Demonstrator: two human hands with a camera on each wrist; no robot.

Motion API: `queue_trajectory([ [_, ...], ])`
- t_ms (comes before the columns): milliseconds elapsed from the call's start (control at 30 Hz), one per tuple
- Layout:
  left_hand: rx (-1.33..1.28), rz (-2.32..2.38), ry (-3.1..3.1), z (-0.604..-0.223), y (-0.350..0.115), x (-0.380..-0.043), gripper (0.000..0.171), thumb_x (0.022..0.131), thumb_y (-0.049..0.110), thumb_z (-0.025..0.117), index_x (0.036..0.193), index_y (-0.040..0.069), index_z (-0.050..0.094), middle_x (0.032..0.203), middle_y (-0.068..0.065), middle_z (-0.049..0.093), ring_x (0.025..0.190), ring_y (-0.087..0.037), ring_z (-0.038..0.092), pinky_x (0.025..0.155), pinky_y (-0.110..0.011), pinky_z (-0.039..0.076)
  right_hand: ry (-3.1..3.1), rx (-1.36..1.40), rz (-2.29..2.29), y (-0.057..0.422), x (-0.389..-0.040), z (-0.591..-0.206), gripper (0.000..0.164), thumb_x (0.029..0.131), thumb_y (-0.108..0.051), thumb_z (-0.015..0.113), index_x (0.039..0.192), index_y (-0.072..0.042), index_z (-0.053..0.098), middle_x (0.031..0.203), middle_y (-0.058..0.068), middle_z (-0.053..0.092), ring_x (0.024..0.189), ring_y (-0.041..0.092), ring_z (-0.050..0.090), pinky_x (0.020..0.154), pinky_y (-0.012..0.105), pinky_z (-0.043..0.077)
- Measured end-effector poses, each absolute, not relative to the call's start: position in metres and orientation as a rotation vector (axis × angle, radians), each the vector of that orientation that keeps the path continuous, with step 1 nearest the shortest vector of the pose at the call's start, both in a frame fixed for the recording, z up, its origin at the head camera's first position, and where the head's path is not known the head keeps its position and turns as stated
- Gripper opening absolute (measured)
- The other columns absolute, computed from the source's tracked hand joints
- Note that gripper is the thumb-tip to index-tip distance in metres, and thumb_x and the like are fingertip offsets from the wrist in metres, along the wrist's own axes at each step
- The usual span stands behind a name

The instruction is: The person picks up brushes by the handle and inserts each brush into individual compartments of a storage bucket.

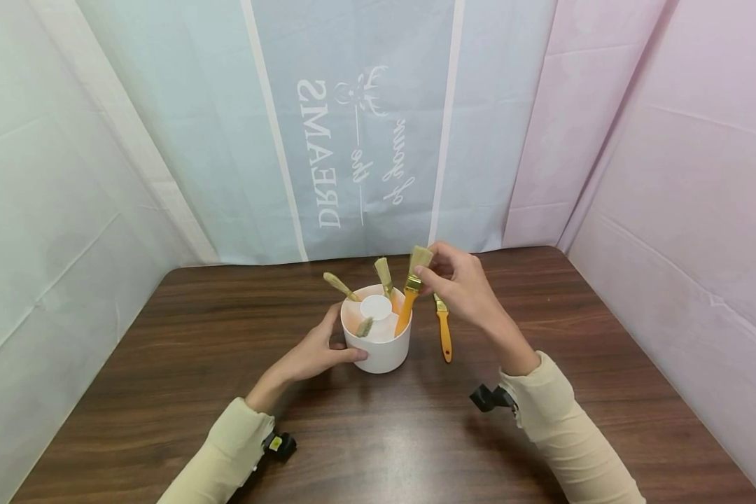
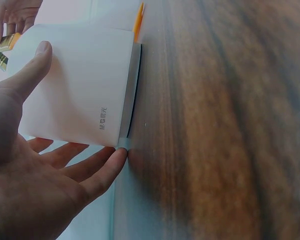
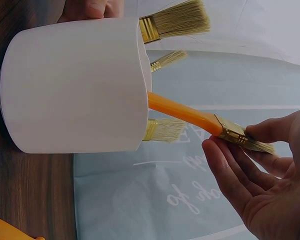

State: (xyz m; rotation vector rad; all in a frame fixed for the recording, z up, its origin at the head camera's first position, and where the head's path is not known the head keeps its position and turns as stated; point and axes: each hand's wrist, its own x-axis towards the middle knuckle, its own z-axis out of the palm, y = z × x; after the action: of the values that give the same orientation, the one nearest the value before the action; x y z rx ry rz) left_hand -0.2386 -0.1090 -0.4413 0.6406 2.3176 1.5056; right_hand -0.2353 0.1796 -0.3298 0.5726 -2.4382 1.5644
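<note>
A white round holder [image 1: 378, 355] with a raised centre cup stands on the table. My left hand [image 1: 315, 348] grips its left side, thumb in front and fingers round the back, as the left wrist view also shows. With my right hand [image 1: 463, 283] I pinch a paintbrush [image 3: 190, 115] near its metal band and bristles. That brush has an orange handle, whose lower end is inside the holder's right part. Three other paintbrushes stand in the holder bristles up: one at the back [image 1: 383, 271], one at the left [image 1: 339, 285] and one at the front [image 1: 365, 327].
Another orange-handled paintbrush [image 1: 444, 332] lies on the dark wood table [image 1: 378, 434], just right of the holder. Behind the table hangs a pale blue cloth [image 1: 378, 140] with white lettering. White cloth walls [image 1: 693, 210] rise at both sides.
</note>
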Motion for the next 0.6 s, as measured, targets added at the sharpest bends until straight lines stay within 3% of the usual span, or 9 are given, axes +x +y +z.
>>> queue_trajectory([
  [267, 0.644, 1.512, 2.308, -0.4411, -0.1088, -0.2384, 0.101, 0.088, 0.028, 0.084, 0.162, 0.022, 0.016, 0.163, -0.009, 0.036, 0.148, -0.030, 0.043, 0.107, -0.047, 0.055, -2.441, 0.567, 1.585, 0.1796, -0.2349, -0.3298, 0.009, 0.099, -0.009, 0.067, 0.105, -0.003, 0.066, 0.097, 0.018, 0.074, 0.073, 0.023, 0.074, 0.066, 0.034, 0.065],
  [600, 0.645, 1.509, 2.314, -0.4404, -0.1086, -0.2382, 0.101, 0.088, 0.028, 0.084, 0.162, 0.022, 0.016, 0.163, -0.009, 0.036, 0.149, -0.030, 0.042, 0.108, -0.048, 0.054, -2.461, 0.557, 1.591, 0.1796, -0.2353, -0.3295, 0.010, 0.099, -0.010, 0.067, 0.106, -0.004, 0.067, 0.097, 0.018, 0.074, 0.081, 0.043, 0.074, 0.066, 0.033, 0.064],
])
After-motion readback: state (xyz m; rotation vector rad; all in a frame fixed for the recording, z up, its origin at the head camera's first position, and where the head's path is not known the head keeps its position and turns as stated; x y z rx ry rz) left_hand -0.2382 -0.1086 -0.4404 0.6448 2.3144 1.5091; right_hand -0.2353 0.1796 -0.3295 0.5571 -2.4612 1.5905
